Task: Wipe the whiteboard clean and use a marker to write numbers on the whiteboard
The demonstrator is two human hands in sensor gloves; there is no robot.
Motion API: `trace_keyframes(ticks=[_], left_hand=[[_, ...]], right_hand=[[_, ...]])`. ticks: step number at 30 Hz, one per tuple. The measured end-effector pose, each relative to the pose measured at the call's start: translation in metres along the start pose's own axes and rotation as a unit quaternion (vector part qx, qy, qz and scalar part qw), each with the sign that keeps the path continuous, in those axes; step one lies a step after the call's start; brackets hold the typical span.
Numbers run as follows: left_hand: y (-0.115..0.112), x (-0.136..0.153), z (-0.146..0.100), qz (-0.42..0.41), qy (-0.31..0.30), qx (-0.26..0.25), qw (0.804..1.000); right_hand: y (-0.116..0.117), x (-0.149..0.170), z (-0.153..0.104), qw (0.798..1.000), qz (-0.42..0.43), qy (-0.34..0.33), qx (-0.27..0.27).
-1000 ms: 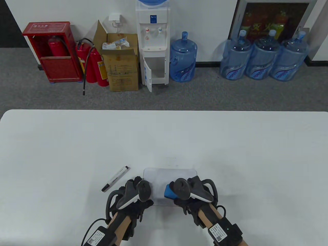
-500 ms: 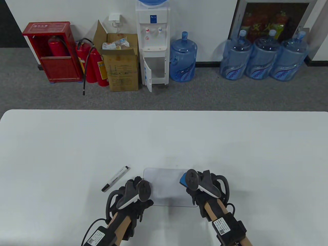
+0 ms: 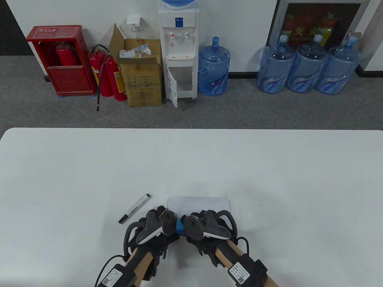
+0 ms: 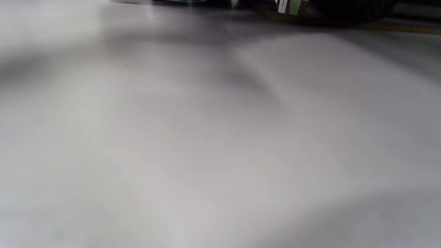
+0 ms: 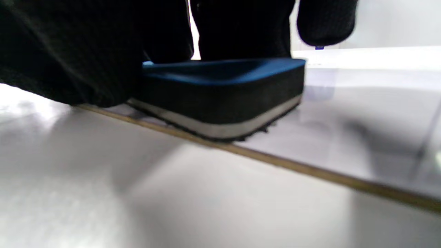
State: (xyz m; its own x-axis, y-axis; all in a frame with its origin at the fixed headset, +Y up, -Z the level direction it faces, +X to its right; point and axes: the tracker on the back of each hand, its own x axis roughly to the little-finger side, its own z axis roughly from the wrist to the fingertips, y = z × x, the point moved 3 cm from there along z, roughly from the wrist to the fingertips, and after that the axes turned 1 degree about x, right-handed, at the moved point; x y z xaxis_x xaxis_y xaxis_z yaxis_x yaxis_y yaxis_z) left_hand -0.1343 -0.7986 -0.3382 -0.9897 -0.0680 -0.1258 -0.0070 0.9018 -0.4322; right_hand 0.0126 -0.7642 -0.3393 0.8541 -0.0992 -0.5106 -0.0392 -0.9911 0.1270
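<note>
I am gripping the blue-topped felt eraser (image 5: 220, 96) in my right hand (image 3: 206, 231), pressing it flat on the near left part of the small white rectangular whiteboard (image 3: 199, 204), which is lying just ahead of both hands with its long axis running left to right. My left hand (image 3: 155, 227) is sitting at the board's left edge, and I am guessing it is steadying it, though I cannot tell how its fingers lie. The black-capped white marker (image 3: 134, 208) is lying slantwise just left of the board, nearer my left hand.

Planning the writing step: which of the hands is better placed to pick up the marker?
Probably the left hand: the marker lies on its side, just beyond it. The right hand is farther away and grips the eraser on the whiteboard.
</note>
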Motion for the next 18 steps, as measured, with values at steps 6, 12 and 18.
trace_keyframes(ticks=[6, 12, 18], left_hand=[[0.0, 0.0, 0.0, -0.001, 0.0, 0.0, 1.0], [0.0, 0.0, 0.0, -0.002, 0.001, 0.001, 1.0], [0.0, 0.0, 0.0, -0.001, 0.001, 0.0, 1.0]], right_hand=[[-0.005, 0.043, -0.014, 0.997, 0.002, 0.072, -0.004], [-0.026, 0.132, -0.045, 0.973, 0.052, 0.219, 0.04], [-0.029, 0.205, -0.082, 0.933, 0.062, 0.353, 0.044]])
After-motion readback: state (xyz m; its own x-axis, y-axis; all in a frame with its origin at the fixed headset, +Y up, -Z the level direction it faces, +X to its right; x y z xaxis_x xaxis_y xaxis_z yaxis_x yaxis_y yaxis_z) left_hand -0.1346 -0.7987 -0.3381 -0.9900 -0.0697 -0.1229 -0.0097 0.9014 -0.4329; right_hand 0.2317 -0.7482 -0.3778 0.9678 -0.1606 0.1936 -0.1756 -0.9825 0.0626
